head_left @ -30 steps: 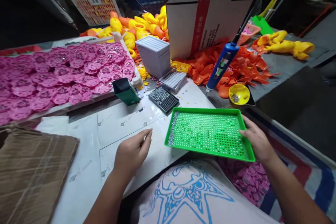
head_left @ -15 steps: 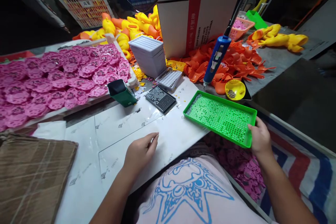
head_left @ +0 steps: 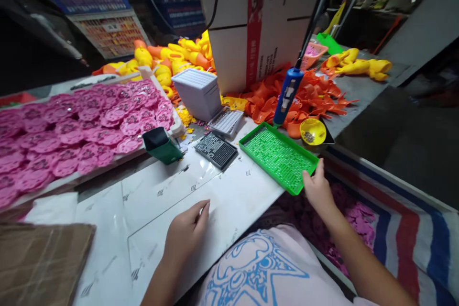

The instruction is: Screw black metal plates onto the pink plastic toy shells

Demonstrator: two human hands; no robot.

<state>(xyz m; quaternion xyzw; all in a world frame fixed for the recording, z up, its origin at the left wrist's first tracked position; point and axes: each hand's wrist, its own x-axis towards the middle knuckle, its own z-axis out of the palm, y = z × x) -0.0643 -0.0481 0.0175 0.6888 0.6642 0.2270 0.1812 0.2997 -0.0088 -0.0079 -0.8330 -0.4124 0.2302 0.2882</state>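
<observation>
My right hand (head_left: 318, 191) grips the near right end of a shallow green perforated tray (head_left: 303, 157), thumb over its rim. Small silvery pieces lie along the tray's far left end. Resting on the white work surface (head_left: 161, 220), my left hand (head_left: 186, 229) is closed, thumb and forefinger tips together; whatever they may hold is too small to make out. Beyond it lies a black gridded tray (head_left: 216, 151) with small shiny pieces. A dark green open-topped container (head_left: 163, 146) leans at its left.
A blue electric screwdriver (head_left: 287, 98) hangs above the tray's far edge. A yellow bowl (head_left: 312, 132) holds small metal parts. Behind are a stack of white trays (head_left: 199, 95) and orange plastic parts (head_left: 311, 95). Pink flower-shaped parts (head_left: 93, 124) fill the left; cardboard (head_left: 43, 258) lies nearer.
My right hand and the green tray have shifted left, and the tray's held end has turned nearer me. My left hand keeps its closed pose on the surface. The camera view has shifted.
</observation>
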